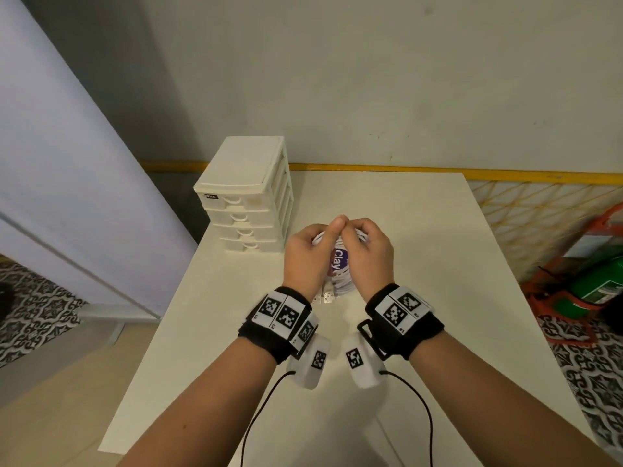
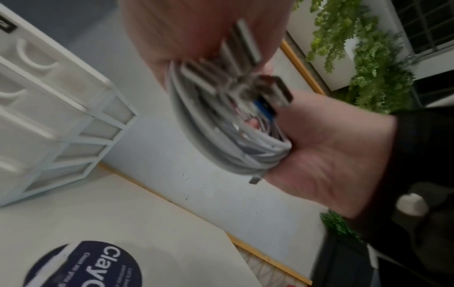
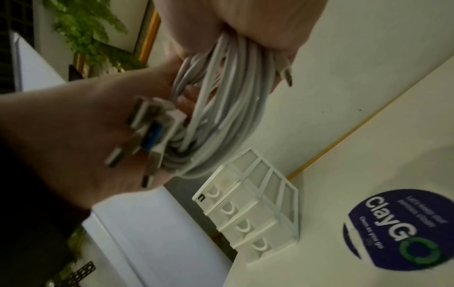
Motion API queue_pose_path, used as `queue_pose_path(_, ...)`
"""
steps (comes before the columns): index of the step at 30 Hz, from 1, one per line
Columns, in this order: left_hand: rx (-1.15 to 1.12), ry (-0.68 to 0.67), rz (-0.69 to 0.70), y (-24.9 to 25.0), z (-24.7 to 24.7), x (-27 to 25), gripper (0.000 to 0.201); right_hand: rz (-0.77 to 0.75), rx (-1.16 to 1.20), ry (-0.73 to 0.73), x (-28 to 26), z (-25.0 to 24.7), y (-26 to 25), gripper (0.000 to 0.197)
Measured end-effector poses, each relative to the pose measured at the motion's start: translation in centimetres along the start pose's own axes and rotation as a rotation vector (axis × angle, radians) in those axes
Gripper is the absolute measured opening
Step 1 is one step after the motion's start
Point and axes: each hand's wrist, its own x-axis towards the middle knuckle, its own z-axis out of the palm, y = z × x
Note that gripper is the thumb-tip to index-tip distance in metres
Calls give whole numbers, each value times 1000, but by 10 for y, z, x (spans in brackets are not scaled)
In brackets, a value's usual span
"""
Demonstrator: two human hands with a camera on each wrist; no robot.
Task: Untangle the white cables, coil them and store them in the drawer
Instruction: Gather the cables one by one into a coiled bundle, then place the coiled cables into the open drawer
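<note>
**Both hands on the coiled cables, drawers waiting at 10 o'clock**

We hold the white cables (image 1: 340, 284) as 1 bundle above the tabletop (image 1: 421, 230), wound into loops. Our left hand (image 1: 305, 261) and right hand (image 1: 369, 257) both have their grip clenched around the bundle, thumbs meeting on top. In the wrist views the metal plugs (image 3: 147, 139) fan out loose at one side of the coil.

We judge the cables light, soft and springy: the loops will want to open if the grip slackens, and the smooth jackets may slide on each other. The best hold looks to be across all the strands at once, near where the plugs gather, so no end drops free.

The drawer unit (image 1: 246, 197) stands at 10 o'clock from our hands, 4 drawers, all closed. A round purple sticker (image 3: 398, 229) lies on the pale, smooth tabletop under the bundle. Beyond are a plain wall and a yellow-framed lattice at 3 o'clock.
</note>
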Motion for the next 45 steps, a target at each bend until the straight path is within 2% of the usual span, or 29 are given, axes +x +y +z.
queue_pose_path(4, -53, 53, 61, -3, -40, 19, 22, 52, 138, -25, -5, 45, -11, 12)
queue_pose_path(7, -145, 92, 55, -7, -73, 33, 11, 134, 233, -9, -11, 85, -18, 26)
queue_pose_path(10, -166, 87, 26, -16, -108, 47, 15, 214, 213, -1, -16, 125, -21, 42)
queue_pose_path(14, -141, 34, -75, -26, -149, 64, 23, 211, 101, -23, -18, 165, -17, 42)
queue_pose_path(17, -96, -10, -95, -27, -173, 76, 22, 225, 91, -133, -16, 184, -13, 39)
queue_pose_path(20, -42, -30, -92, -30, -198, 91, 22, 225, 65, -319, -8, 191, -8, 43)
queue_pose_path(22, -9, -16, -90, -30, -212, 101, 20, 233, 36, -369, 0, 192, 0, 44)
queue_pose_path(25, 29, 32, -83, -25, -232, 123, 19, 308, -58, -320, 16, 192, 25, 30)
queue_pose_path(29, 73, 48, -109, -17, -248, 157, 26, 551, -121, -337, 29, 204, 58, 26)
queue_pose_path(32, 117, 25, -146, -12, -247, 179, 31, 664, -42, -311, 37, 220, 69, 26)
queue_pose_path(38, 201, -57, -223, -9, -238, 215, 34, 740, 150, -230, 43, 246, 80, 20)
queue_pose_path(40, 205, -70, -277, -11, -240, 221, 31, 774, 219, -174, 42, 251, 84, 16)
queue_pose_path(45, 195, -83, -340, -16, -242, 226, 44, 891, 351, -15, 41, 258, 90, 13)
